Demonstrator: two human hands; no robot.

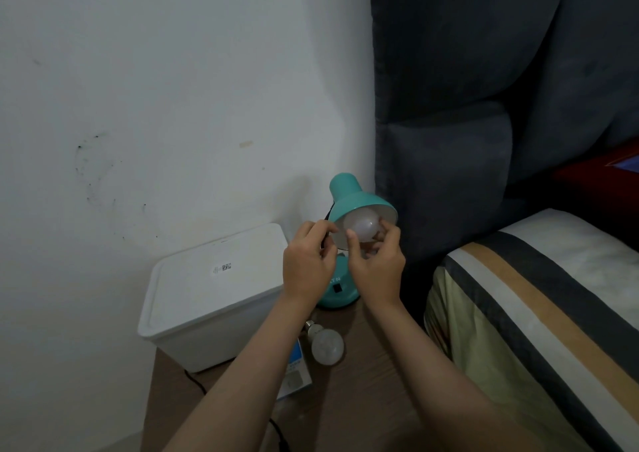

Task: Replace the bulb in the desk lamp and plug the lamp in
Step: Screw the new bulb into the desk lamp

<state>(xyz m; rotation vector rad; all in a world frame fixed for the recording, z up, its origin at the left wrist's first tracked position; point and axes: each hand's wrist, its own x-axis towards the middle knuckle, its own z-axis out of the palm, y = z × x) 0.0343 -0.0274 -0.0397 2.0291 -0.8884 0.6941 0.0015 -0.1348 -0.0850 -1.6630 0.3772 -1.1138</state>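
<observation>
Bulb in shade: frosted white globe (363, 229), sits in the lamp's shade mouth, far end of table.
Your R hand (376, 265): fingertips curled round the globe, pinching it.
Your L hand (308, 267): fingers closed on shade rim, left edge.
Lamp (356, 198): glossy teal, cone shade w/ white inside, round base under your hands.
Spare bulb (326, 346): matte white, lies on its side near you, screw cap pointing far-left.
Bulb box (294, 375): blue-white carton, just left of spare bulb.
Table (373, 382): brown wood grain.
Bin (211, 296): white plastic, lidded, left of lamp.
Bed (539, 313): striped cover, right.
</observation>
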